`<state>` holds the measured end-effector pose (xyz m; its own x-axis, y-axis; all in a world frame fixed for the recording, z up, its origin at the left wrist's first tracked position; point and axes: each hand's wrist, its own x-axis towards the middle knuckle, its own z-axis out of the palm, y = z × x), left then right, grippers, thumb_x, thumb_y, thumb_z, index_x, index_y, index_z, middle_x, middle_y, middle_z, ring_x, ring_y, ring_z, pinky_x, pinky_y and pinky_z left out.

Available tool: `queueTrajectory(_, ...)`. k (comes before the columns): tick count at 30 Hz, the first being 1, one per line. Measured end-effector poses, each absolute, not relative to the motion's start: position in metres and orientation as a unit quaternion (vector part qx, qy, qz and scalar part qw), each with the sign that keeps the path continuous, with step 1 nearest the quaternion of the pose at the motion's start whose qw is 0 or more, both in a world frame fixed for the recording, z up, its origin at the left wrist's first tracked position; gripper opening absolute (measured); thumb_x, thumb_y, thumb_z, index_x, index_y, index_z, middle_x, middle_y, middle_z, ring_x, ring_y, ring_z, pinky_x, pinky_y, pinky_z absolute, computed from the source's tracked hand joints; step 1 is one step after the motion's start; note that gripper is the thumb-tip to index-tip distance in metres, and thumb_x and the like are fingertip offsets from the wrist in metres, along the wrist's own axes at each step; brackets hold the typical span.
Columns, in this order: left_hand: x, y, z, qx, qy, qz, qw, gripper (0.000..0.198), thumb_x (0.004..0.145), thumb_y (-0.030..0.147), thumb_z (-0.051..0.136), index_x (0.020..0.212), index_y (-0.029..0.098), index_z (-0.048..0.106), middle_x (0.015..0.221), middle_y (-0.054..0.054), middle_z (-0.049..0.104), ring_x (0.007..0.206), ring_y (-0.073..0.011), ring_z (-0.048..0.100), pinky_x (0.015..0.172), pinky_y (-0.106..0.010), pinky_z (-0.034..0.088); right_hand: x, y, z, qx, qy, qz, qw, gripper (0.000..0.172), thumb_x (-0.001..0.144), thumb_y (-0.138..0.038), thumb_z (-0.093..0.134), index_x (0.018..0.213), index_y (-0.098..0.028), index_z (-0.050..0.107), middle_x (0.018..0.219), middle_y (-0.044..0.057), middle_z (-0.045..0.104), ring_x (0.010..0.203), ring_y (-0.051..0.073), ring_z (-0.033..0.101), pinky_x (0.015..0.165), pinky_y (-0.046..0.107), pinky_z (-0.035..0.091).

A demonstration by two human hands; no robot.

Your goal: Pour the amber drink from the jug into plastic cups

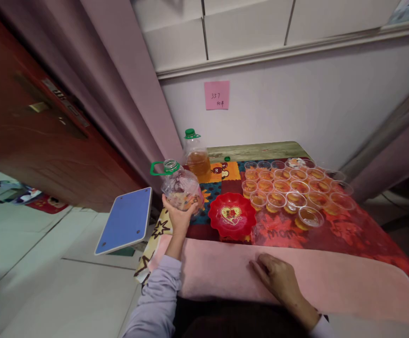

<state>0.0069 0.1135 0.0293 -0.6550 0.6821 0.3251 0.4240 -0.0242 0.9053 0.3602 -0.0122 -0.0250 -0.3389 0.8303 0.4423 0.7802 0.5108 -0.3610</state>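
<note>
My left hand (178, 216) is wrapped round the bottom of a clear plastic bottle (181, 188) with a green ring handle and no cap, held upright over the table's left edge. The bottle looks nearly empty. My right hand (276, 277) rests palm down on a pink cloth (331, 281) along the table's near edge, fingers together and holding nothing. A red heart-patterned dish (232, 217) sits just beyond the cloth. Several clear plastic cups (289, 188) holding amber liquid stand in rows on the colourful tablecloth (281, 232).
A second bottle (196, 157) with a green cap and amber liquid stands at the back left of the table. A small green cap (227, 158) lies behind it. A blue stool (125, 220) stands left of the table. A pink note (217, 95) hangs on the wall.
</note>
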Motion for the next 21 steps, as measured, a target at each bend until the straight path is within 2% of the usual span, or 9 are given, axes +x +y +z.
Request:
queueTrajectory(2, 0.006, 0.114, 0.037, 0.389, 0.695, 0.593, 0.114, 0.130, 0.056, 0.048, 0.101, 0.161, 0.022, 0.028, 0.159, -0.021, 0.056, 0.144, -0.0348, 0.062, 0.127, -0.055, 0.046, 0.360, -0.012, -0.024, -0.495, -0.816, 0.043, 0.294, 0.065, 0.119, -0.055, 0.033, 0.069, -0.024, 0.060, 0.063, -0.001, 0.067, 0.053, 0.014, 0.069, 0.058, 0.028, 0.041)
queueTrajectory(4, 0.008, 0.112, 0.049, 0.394, 0.677, 0.611, 0.115, 0.119, 0.058, 0.053, 0.100, 0.153, 0.022, 0.037, 0.152, -0.019, 0.061, 0.139, -0.0337, 0.066, 0.125, -0.054, 0.050, 0.360, -0.012, -0.025, -0.496, -0.816, 0.046, 0.292, 0.064, 0.119, -0.054, 0.033, 0.070, -0.024, 0.061, 0.063, -0.001, 0.068, 0.054, 0.015, 0.069, 0.059, 0.029, 0.040)
queueTrajectory(6, 0.018, 0.110, 0.063, 0.423, 0.637, 0.630, 0.136, 0.115, 0.059, 0.060, 0.099, 0.150, 0.022, 0.039, 0.151, -0.019, 0.061, 0.137, -0.0335, 0.068, 0.122, -0.052, 0.054, 0.361, -0.012, -0.025, -0.496, -0.817, 0.050, 0.291, 0.063, 0.119, -0.053, 0.034, 0.070, -0.024, 0.061, 0.064, -0.001, 0.068, 0.055, 0.015, 0.069, 0.059, 0.029, 0.040)
queueTrajectory(8, 0.035, 0.110, 0.074, 0.467, 0.590, 0.627, 0.200, 0.117, 0.059, 0.066, 0.099, 0.150, 0.024, 0.039, 0.152, -0.019, 0.061, 0.136, -0.0338, 0.069, 0.119, -0.051, 0.056, 0.360, -0.012, -0.026, -0.497, -0.816, 0.055, 0.289, 0.062, 0.119, -0.052, 0.035, 0.070, -0.024, 0.061, 0.064, -0.001, 0.068, 0.055, 0.015, 0.068, 0.059, 0.029, 0.039)
queueTrajectory(13, 0.081, 0.114, 0.065, 0.559, 0.525, 0.534, 0.356, 0.116, 0.051, 0.063, 0.104, 0.145, 0.022, 0.048, 0.147, -0.019, 0.066, 0.141, -0.0365, 0.065, 0.127, -0.055, 0.048, 0.359, -0.011, -0.026, -0.505, -0.811, 0.063, 0.288, 0.061, 0.118, -0.050, 0.038, 0.069, -0.023, 0.061, 0.063, -0.001, 0.066, 0.054, 0.014, 0.066, 0.059, 0.029, 0.037)
queueTrajectory(16, 0.094, 0.119, 0.044, 0.573, 0.513, 0.499, 0.399, 0.119, 0.048, 0.062, 0.105, 0.144, 0.022, 0.046, 0.149, -0.019, 0.063, 0.145, -0.0371, 0.062, 0.130, -0.057, 0.044, 0.359, -0.011, -0.026, -0.507, -0.808, 0.070, 0.293, 0.059, 0.118, -0.047, 0.039, 0.070, -0.023, 0.063, 0.064, 0.000, 0.067, 0.055, 0.014, 0.065, 0.060, 0.029, 0.036)
queueTrajectory(21, 0.095, 0.125, 0.024, 0.562, 0.497, 0.509, 0.423, 0.119, 0.052, 0.061, 0.103, 0.146, 0.024, 0.040, 0.148, -0.016, 0.062, 0.143, -0.0351, 0.062, 0.128, -0.056, 0.045, 0.359, -0.011, -0.029, -0.508, -0.807, 0.080, 0.290, 0.054, 0.116, -0.043, 0.043, 0.070, -0.023, 0.064, 0.064, 0.001, 0.067, 0.056, 0.014, 0.064, 0.060, 0.029, 0.035)
